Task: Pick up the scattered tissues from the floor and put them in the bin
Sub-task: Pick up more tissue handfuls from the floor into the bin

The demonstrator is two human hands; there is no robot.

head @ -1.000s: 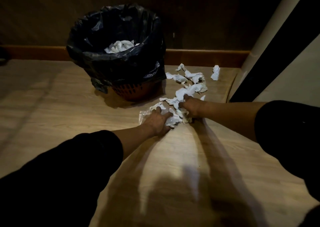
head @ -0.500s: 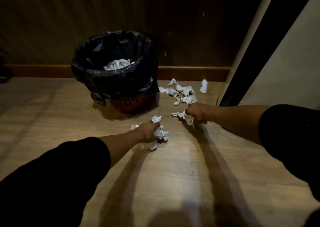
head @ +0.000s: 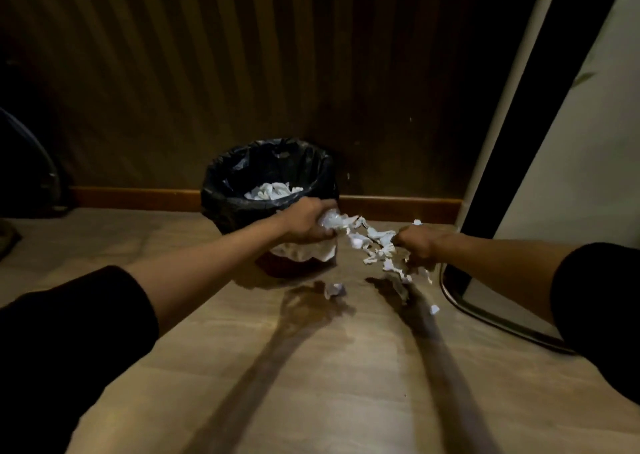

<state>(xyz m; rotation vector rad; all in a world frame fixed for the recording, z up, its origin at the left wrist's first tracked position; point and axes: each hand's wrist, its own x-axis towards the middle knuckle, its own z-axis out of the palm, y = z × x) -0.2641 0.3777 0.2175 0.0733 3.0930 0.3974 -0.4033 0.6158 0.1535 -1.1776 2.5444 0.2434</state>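
A round bin (head: 221,208) lined with a black bag stands on the wooden floor against the wall, with white tissues (head: 273,190) inside. My left hand (head: 304,221) is raised in front of the bin's near rim, shut on a wad of white tissues (head: 332,220). My right hand (head: 417,246) is raised to the right of the bin, shut on crumpled tissues (head: 391,263) that trail below it. Several tissues (head: 367,237) show between the two hands. A loose tissue (head: 334,290) and a small scrap (head: 434,309) lie on the floor.
A dark ribbed wall with a brown skirting board (head: 138,197) runs behind the bin. A white panel with a dark edge (head: 554,142) stands at the right, a curved metal rail (head: 491,318) at its foot. A dark object (head: 31,163) sits far left.
Both hands have lifted off the floor with tissues and moved toward the bin. The view has pulled back and up. Fewer tissues lie on the floor.
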